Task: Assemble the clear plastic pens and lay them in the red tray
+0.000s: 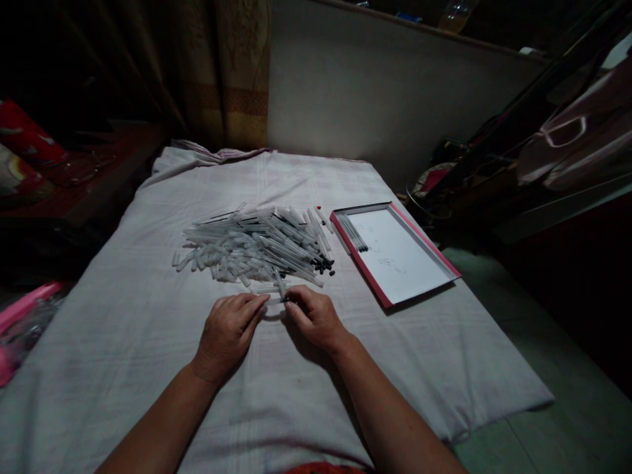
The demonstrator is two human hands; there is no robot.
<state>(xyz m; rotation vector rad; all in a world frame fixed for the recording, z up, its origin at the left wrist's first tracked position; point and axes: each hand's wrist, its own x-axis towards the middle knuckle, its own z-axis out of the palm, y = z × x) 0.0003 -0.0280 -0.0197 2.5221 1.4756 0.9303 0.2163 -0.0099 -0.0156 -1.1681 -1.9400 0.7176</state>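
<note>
A slim, translucent, whitish pen part (275, 301), dark toward its right end, spans the gap between the two hands just above the cloth (296, 382), at the near edge of the pile. The left hand (228, 330) pinches its left end; the right hand (316, 318) grips the dark end between thumb and fingers. Beyond lies a loose heap of clear tubes and caps (247, 245). To the right sits a red-edged box lid (364, 274), with dark-tipped pens (351, 232) lined along its left side.
</note>
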